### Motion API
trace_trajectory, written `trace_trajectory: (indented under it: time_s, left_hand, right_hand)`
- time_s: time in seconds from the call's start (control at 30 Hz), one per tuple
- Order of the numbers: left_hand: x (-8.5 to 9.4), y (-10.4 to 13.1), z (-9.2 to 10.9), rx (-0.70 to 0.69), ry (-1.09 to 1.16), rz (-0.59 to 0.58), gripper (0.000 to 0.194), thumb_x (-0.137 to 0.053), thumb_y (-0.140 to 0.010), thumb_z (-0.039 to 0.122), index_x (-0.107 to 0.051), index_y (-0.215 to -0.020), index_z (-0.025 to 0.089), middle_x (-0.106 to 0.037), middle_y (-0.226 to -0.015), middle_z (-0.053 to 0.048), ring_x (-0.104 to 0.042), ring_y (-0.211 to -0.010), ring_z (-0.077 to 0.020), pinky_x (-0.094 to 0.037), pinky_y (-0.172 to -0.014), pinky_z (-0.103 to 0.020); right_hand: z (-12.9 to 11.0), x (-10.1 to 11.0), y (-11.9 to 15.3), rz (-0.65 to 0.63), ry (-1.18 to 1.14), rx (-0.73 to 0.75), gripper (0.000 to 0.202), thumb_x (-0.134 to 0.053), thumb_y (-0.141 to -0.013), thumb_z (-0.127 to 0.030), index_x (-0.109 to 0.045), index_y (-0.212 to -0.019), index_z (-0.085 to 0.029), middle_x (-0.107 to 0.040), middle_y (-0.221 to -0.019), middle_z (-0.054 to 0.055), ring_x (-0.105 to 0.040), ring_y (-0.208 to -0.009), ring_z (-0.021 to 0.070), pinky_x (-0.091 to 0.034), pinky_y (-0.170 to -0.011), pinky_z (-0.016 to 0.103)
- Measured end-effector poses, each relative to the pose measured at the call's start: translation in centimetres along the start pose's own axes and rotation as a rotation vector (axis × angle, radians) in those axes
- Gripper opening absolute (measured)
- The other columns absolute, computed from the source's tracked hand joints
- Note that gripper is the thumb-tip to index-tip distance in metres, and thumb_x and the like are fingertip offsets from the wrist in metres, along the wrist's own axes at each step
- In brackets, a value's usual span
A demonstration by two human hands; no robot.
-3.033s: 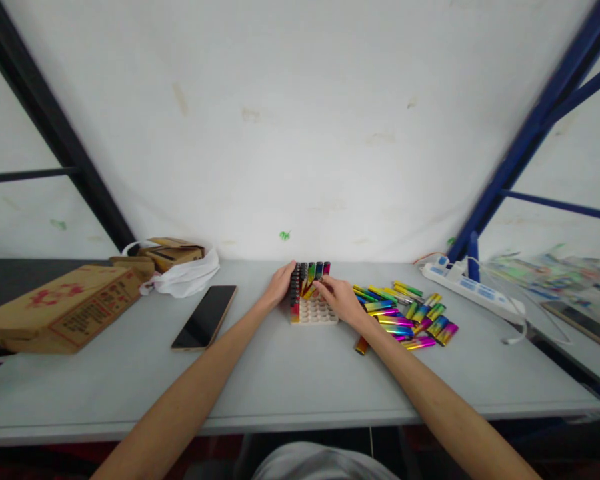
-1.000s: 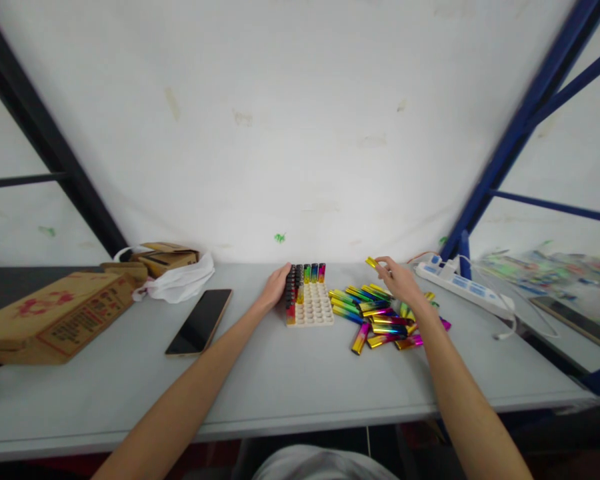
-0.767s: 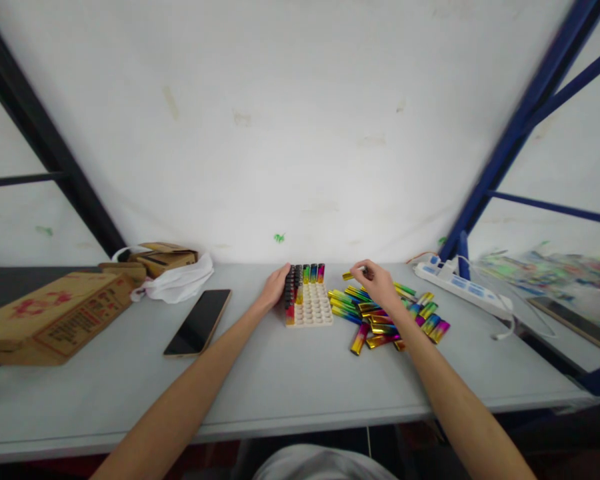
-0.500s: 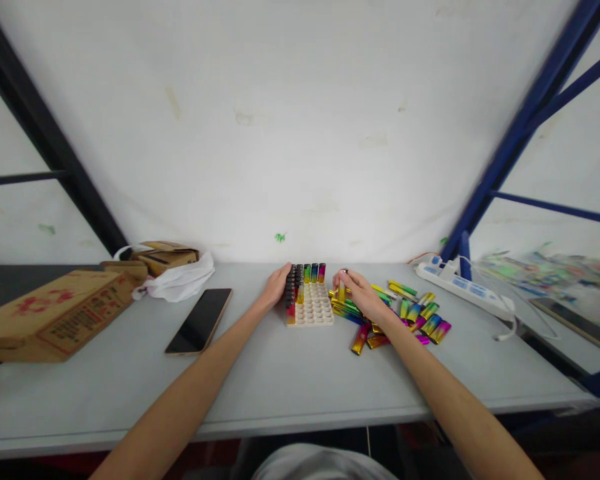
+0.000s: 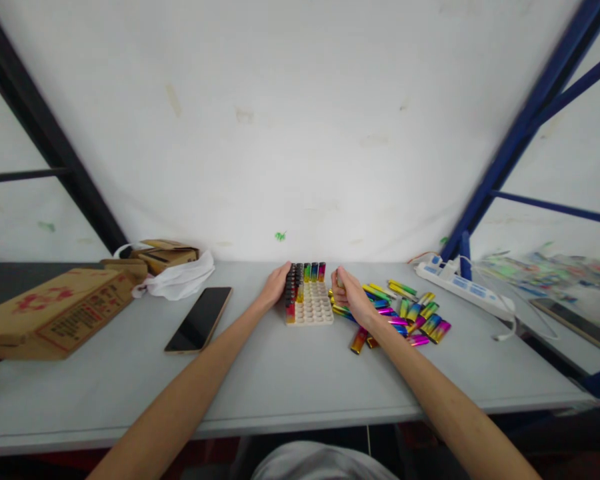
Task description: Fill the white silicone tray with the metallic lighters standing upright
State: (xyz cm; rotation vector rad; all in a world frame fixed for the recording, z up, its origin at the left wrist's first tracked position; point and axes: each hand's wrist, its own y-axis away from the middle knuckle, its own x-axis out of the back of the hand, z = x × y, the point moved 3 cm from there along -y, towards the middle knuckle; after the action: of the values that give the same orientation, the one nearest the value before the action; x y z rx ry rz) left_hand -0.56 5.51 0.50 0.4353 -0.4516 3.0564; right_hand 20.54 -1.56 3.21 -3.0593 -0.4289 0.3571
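A white tray [image 5: 314, 320] with rows of round holes sits in the middle of the table. Upright lighters [image 5: 291, 293] with black tops and shiny coloured bodies fill its left side, and a few stand along its back row. My left hand [image 5: 275, 287] grips the tray's left side, its fingertips partly hidden by the lighters. Just right of the tray, my right hand [image 5: 353, 295] is closed around a lighter [image 5: 339, 283], thumb at the top; most of it is covered by the fingers. Beneath and beside that hand lies a loose pile of metallic rainbow-coloured lighters [image 5: 431, 324].
A dark-screened phone [image 5: 199, 320] lies left of my left forearm. Farther left are a cardboard box [image 5: 55, 310] and a white plastic bag [image 5: 180, 279]. A power strip [image 5: 465, 288] with cables lies at the right, near a blue metal frame [image 5: 510, 133]. A white wall rises behind.
My right hand has turned and its fingers have wrapped more fully around the lighter, which showed upright before. The left hand and tray have stayed put.
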Motion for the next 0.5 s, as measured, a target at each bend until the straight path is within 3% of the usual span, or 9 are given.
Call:
trace_trajectory:
  time_s: [0.13,0.27,0.5]
  left_hand:
    - [0.04,-0.05,0.07,0.007,-0.001,0.013,0.064,-0.039,-0.085,0.071,-0.069,-0.088,0.015,-0.074,-0.104,-0.011,-0.061,-0.103,-0.0281,-0.041,-0.103,-0.039]
    - [0.09,-0.02,0.11,-0.003,0.001,0.015,0.065,-0.039,-0.085,0.072,-0.069,-0.089,0.014,-0.074,-0.104,-0.011,-0.061,-0.103,-0.0277,-0.042,-0.102,-0.038]
    - [0.05,-0.02,0.05,-0.001,0.001,0.004,0.065,-0.038,-0.086,0.072,-0.069,-0.087,0.015,-0.074,-0.099,-0.009,-0.062,-0.100,-0.0269,-0.044,-0.099,-0.037]
  right_hand:
    - [0.64,0.41,-0.62,0.082,0.034,-0.073,0.058,-0.038,-0.085,-0.076,-0.032,-0.062,-0.023,-0.017,-0.050,-0.010,-0.009,-0.042,0.0063,-0.007,-0.040,0.021]
    - [1.04,0.81,-0.72,0.223,0.116,-0.064,0.048,-0.037,-0.089,-0.060,-0.029,-0.057,-0.025,-0.018,-0.043,-0.009,-0.011,-0.037,0.0071,-0.006,-0.036,0.021]
    - [1.09,0.52,-0.50,0.172,0.198,0.061,0.041,-0.034,-0.090,-0.046,-0.030,-0.054,-0.026,-0.022,-0.041,-0.007,-0.017,-0.034,0.0090,-0.011,-0.034,0.024]
